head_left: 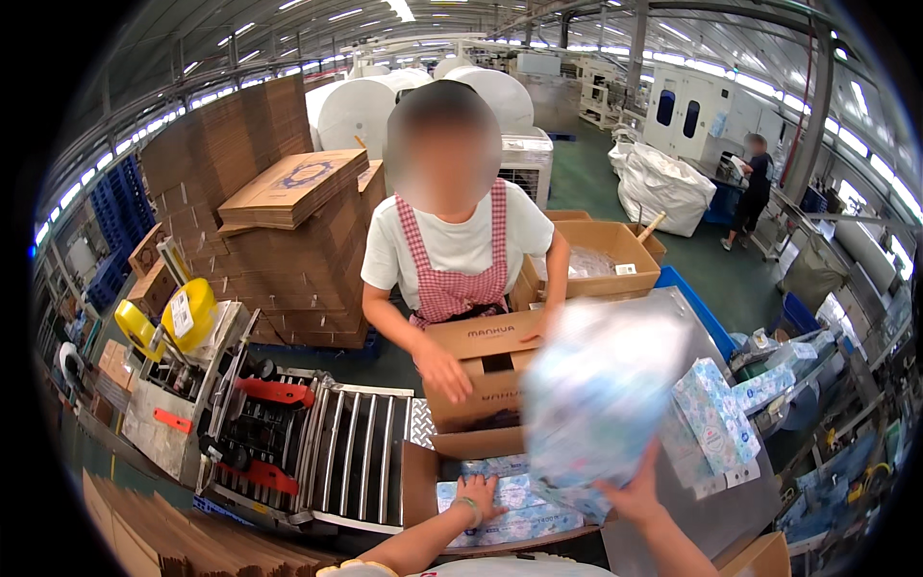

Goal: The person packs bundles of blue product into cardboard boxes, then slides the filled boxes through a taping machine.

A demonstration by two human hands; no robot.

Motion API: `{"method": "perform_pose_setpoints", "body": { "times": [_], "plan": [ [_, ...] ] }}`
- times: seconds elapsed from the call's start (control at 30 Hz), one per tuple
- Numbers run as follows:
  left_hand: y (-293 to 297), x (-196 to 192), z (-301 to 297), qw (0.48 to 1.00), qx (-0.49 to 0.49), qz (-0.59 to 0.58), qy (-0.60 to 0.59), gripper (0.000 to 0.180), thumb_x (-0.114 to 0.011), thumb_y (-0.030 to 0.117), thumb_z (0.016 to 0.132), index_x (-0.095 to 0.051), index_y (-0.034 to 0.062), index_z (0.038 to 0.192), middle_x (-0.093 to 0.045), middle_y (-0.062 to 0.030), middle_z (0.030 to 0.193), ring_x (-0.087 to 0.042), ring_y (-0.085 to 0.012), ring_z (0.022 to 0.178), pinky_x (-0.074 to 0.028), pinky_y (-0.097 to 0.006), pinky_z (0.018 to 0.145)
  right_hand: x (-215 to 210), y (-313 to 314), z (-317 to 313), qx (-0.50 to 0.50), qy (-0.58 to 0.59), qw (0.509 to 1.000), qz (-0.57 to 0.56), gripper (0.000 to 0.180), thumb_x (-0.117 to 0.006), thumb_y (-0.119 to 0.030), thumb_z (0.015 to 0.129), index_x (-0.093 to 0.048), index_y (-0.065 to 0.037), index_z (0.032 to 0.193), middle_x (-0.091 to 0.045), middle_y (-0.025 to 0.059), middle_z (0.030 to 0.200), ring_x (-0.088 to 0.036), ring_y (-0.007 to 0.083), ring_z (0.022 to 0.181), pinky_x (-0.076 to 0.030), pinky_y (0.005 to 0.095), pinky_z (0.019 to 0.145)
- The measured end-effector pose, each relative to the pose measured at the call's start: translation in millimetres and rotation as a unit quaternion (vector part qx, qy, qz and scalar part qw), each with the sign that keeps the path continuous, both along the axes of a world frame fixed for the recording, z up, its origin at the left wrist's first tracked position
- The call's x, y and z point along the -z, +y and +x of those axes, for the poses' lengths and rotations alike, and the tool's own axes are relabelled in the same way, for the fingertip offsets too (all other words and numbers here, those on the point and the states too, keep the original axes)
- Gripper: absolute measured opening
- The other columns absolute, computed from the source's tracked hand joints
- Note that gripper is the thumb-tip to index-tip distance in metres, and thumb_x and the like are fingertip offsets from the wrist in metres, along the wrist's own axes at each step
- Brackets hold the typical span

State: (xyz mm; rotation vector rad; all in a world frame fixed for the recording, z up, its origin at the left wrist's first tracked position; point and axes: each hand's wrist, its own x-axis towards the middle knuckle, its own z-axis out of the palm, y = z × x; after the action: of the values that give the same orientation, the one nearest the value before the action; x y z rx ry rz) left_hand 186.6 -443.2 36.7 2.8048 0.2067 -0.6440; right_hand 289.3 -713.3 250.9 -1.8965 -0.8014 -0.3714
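Observation:
My right hand (636, 492) grips the lower edge of a blue-and-white soft plastic pack (601, 385), blurred by motion and raised above the right end of an open cardboard box (417, 481). Inside that box lie several similar packs (543, 520), printed in pale blue. My left hand (478, 497) rests on them with its fingers spread. Across from me, a co-worker in a checked apron has both hands at another brown carton (476, 399); one hand is over its flaps, the other at its right side.
Left of my box runs a roller conveyor (358, 452), leading to a taping machine (260, 423) with yellow tape rolls (189, 314). More packs (713, 413) lie on the metal table (740, 505) at right. Flattened cartons (298, 260) are stacked behind; cardboard sheets (183, 539) stand at lower left.

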Motion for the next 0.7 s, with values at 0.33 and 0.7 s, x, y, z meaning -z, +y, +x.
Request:
{"method": "perform_pose_setpoints", "body": {
  "times": [0.33, 0.7],
  "plan": [
    [14.6, -44.5, -25.5, 0.978, 0.008, -0.129, -0.162, 0.069, -0.069, 0.039, 0.089, -0.047, 0.0044, 0.145, -0.047, -0.0232, 0.146, -0.044, -0.0374, 0.137, -0.037, -0.053, 0.111, 142.2, 116.5, 43.6, -0.210, -0.111, 0.838, -0.492, 0.070, -0.074, -0.039, 0.085, -0.049, -0.023, 0.149, -0.051, 0.0161, 0.144, -0.043, 0.0312, 0.139, -0.025, 0.0647, 0.116],
    [46.2, 16.1, -20.3, 0.995, -0.083, 0.050, -0.028, 0.088, -0.055, 0.056, 0.096, -0.022, 0.0064, 0.161, -0.023, -0.0214, 0.166, -0.019, -0.0354, 0.154, -0.022, -0.049, 0.123, 209.2, 91.3, 83.7, -0.184, 0.147, 0.781, -0.579, 0.090, -0.063, -0.054, 0.089, -0.027, -0.010, 0.160, -0.018, 0.0203, 0.167, -0.019, 0.0423, 0.153, -0.019, 0.0615, 0.120]
  ]
}}
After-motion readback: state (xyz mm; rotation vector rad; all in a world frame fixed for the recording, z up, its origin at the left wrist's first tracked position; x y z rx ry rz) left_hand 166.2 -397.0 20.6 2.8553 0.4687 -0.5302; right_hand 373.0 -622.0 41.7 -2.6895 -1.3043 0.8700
